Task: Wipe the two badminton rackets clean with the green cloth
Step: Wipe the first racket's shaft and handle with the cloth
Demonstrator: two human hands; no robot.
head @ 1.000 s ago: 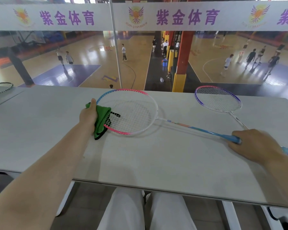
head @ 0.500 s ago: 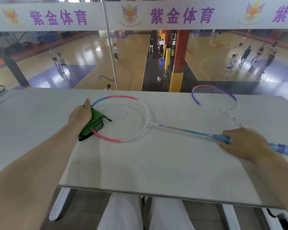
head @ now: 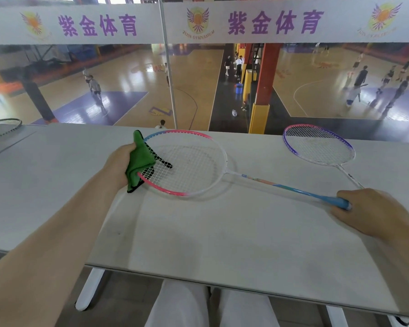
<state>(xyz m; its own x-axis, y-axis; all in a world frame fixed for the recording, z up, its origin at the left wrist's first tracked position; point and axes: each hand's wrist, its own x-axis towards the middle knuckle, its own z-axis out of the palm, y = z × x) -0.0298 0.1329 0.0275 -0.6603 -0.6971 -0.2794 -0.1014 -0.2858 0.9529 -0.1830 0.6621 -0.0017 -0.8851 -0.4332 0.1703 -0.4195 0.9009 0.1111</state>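
Green cloth (head: 139,159) folds over the pink racket (head: 187,161) rim — left hand (head: 119,161) fingers pinch it there.

right hand (head: 373,210) hides racket handle (head: 340,202)

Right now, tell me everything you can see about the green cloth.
The green cloth looks like soft, fuzzy fabric with a dark edge at its lower corner. It is folded over the left rim of the pink and blue racket, with one corner sticking up. The left hand grips it against the frame.
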